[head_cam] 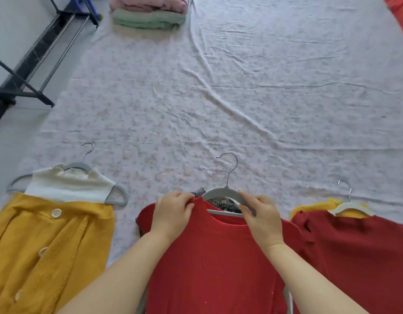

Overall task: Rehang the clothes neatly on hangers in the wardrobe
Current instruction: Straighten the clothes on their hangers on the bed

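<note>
Wrinkled pale floral sheet (241,98) covers the wide flat surface where the clothes lie; whether it is a bed or the floor I cannot tell.

The left hand (173,214) pinches the neckline edge of a red knit top (218,257) between thumb and fingers. The right hand (261,214) curls its fingers over one arm of a grey flocked hanger (221,193) with a silver wire hook, which sits half inside the neck opening. The top lies flat just in front of the person, on a dark patterned garment (223,201) whose own spare hooks (221,172) show just beyond.

The top looks light, limp and stretchy. It would likely sag if lifted by one corner, and the neck could be pulled out of shape. The neckline and shoulder seams seem the best places to hold it, easing each over a hanger arm; the flocking should grip the knit. Once dressed, the stiff hanger near its hook is the natural place to carry it.

To the left lies a mustard ribbed cardigan (49,234) with cream buttons, a white top (69,184) on a grey hanger above it. On the right is a dark red garment (354,245) on a white hanger (350,207). Further off sit folded pink and green cloths (148,12) and a black metal rack (26,64).
</note>
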A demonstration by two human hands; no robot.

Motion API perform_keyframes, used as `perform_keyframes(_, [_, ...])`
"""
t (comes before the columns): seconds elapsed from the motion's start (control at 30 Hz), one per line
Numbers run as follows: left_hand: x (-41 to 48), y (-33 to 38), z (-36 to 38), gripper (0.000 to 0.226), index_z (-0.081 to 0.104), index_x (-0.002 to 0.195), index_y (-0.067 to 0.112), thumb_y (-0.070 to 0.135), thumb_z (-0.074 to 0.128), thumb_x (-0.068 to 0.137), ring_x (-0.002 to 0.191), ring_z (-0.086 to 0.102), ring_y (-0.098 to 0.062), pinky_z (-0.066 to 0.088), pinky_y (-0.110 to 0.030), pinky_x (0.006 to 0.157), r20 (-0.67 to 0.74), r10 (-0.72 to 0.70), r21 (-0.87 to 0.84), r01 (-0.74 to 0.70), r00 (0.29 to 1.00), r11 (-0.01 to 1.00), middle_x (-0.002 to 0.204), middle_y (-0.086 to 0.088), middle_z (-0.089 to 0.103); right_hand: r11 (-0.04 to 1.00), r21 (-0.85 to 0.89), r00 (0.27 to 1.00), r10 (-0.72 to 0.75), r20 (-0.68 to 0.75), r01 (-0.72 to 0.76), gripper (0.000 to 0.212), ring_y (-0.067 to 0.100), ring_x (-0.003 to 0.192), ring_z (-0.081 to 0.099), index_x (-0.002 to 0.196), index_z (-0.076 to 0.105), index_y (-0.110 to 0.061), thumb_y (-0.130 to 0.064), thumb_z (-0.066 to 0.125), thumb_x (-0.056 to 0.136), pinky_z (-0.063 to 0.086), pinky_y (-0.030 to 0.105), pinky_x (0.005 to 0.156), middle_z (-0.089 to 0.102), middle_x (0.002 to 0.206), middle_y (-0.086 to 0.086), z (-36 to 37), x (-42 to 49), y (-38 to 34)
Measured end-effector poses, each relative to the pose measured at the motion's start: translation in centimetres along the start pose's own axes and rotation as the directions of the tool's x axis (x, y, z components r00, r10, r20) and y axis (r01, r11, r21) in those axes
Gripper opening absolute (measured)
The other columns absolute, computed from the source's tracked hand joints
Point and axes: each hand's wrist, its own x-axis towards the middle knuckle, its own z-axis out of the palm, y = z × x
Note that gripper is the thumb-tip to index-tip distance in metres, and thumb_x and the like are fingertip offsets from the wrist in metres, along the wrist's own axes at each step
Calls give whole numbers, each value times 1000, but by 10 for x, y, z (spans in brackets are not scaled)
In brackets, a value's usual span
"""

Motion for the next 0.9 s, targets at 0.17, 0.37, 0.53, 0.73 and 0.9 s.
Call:
perform_keyframes(0.17, [34, -24, 49, 32, 59, 120, 23, 26, 55, 88, 110, 52, -19, 33, -30, 88, 79, -81, 79, 75, 994, 994, 115, 4, 61, 996, -38, 994, 88, 62, -86, 37, 15, 80, 51, 119, 63, -23, -14, 65, 83, 40, 27, 70, 47, 77, -11, 45, 37, 31])
perform_keyframes(0.37, [30, -39, 72, 46, 46, 132, 23, 30, 56, 87, 120, 43, -17, 28, -31, 98, 167, -90, 185, 59, 982, 981, 128, 5, 49, 951, -226, 947, 256, 195, -210, 49, 28, 111, 50, 130, 52, -18, -12, 62, 83, 40, 39, 95, 55, 116, 9, 72, 39, 46])
perform_keyframes(0.53, [15, -39, 47, 47, 48, 131, 19, 29, 56, 87, 120, 45, -20, 31, -31, 98, 168, -107, 209, 70, 980, 975, 127, 2, 51, 933, -337, 930, 230, 286, -127, 50, 20, 118, 44, 135, 43, -23, -27, 58, 88, 33, 33, 99, 48, 127, 0, 64, 16, 25])
perform_keyframes(0.73, [-12, -39, -18, 47, 50, 130, 17, 26, 58, 85, 119, 47, -22, 33, -35, 97, 157, -145, 222, 108, 977, 969, 128, -1, 52, 941, -338, 906, 134, 401, 10, 51, 15, 124, 39, 137, 37, -27, -32, 54, 90, 33, 29, 102, 43, 132, -5, 50, -8, -30])
perform_keyframes(0.9, [-49, -67, -74, 43, 43, 132, 24, 33, 48, 90, 122, 40, -14, 27, -29, 99, 151, -220, 294, 169, 964, 941, 130, 7, 46, 945, -295, 891, 9, 454, 140, 51, 16, 124, 40, 138, 38, -24, -33, 54, 90, 32, 30, 103, 43, 133, -3, 59, -24, -87])
